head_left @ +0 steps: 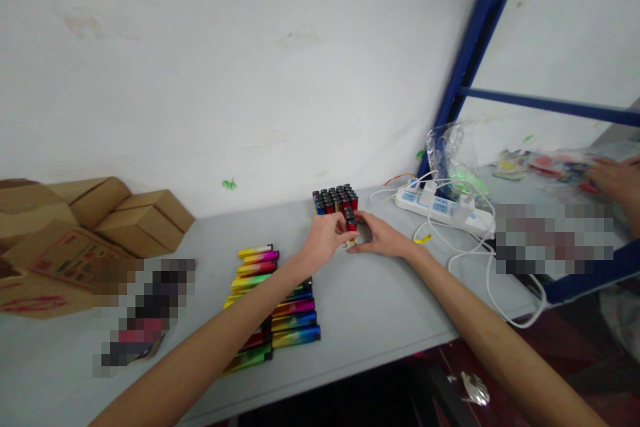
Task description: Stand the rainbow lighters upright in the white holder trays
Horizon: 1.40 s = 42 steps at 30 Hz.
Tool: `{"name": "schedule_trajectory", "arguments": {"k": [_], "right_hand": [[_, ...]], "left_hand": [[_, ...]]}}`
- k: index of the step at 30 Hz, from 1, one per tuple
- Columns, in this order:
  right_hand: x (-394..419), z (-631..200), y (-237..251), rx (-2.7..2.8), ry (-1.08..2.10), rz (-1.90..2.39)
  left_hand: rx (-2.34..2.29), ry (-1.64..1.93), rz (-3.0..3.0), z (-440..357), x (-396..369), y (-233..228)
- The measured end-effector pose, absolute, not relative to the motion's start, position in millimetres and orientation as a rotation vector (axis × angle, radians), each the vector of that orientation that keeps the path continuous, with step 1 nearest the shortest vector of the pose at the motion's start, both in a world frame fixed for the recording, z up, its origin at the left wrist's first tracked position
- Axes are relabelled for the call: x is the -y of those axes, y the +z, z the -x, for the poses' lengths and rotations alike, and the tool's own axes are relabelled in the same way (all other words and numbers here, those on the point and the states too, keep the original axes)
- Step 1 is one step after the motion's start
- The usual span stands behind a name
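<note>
A white wall point(225, 67) fills the upper two thirds of the frame, with a blue metal frame point(470, 47) slanting down at the upper right. Below it a pale grey table point(360, 307) runs across the lower half. At the left edge, against the wall, lie folded cardboard boxes point(95, 213). Low in the middle of the table sits a row of long, rainbow-coloured lighters point(275, 300) laid flat side by side (partly crossed by the left forearm). Right of centre a white power strip point(443, 208) with plugs and looping white cables lies near a crumpled clear plastic bag point(453, 153). At the far right edge another person's hand point(617, 183) rests among coloured items too blurred to name.

At the centre, near the wall, stands an upright cluster of small dark-capped lighters point(335, 199). Just in front of it, the left hand point(325, 240) and right hand point(377, 235) meet, fingers curled inward, together pinching a small red lighter point(351, 221) with a dark top, held upright just beside the cluster.
</note>
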State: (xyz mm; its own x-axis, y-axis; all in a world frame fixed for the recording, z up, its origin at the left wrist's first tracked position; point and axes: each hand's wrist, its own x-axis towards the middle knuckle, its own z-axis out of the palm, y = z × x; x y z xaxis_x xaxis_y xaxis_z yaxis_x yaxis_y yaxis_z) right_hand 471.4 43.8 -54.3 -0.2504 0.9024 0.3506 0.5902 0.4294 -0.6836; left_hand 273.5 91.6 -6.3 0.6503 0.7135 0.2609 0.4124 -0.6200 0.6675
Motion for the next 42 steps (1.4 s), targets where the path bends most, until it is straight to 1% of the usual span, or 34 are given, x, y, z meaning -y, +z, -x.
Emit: {"name": "schedule_trajectory", "arguments": {"k": [3, 6, 8, 12, 17, 23, 30, 35, 38, 42], "right_hand": [[-44.2, -472.1, -55.7, 1.957, 0.549, 1.249], [-45.0, -473.2, -58.0, 1.943, 0.539, 1.277], [-45.2, -473.9, -59.0, 1.945, 0.539, 1.299], [-44.7, -475.2, -59.0, 1.952, 0.547, 1.334], [-44.1, -475.4, -58.9, 1.956, 0.538, 1.342], [-42.5, -474.3, -57.0, 1.940, 0.533, 1.408], [-41.2, -474.4, -55.1, 1.952, 0.524, 1.442], [-41.5, -475.1, -57.0, 1.950, 0.511, 1.419], [-41.3, -475.0, -57.1, 1.953, 0.506, 1.431], [-41.1, -474.5, -55.9, 1.944, 0.530, 1.410]], "left_hand": [[-0.907, 0.675, -2.311, -264.1, -90.2, -2.1], [-0.923, 0.636, -2.377, -237.2, -86.7, 3.9], [-0.933, 0.545, -2.446, -210.1, -83.5, 8.1], [-0.947, 0.250, -2.537, -156.5, -75.0, 13.8], [-0.904, 0.104, -2.538, -137.4, -65.4, 16.2], [-0.892, 0.230, -2.576, -141.5, -59.9, 27.7], [-0.651, 0.112, -2.698, -113.8, -48.5, 36.4], [-0.664, 0.065, -2.643, -115.6, -46.3, 27.2], [-0.676, 0.202, -2.554, -123.2, -50.7, 26.3], [-0.779, 0.544, -2.241, -136.6, -55.0, 32.4]]}}
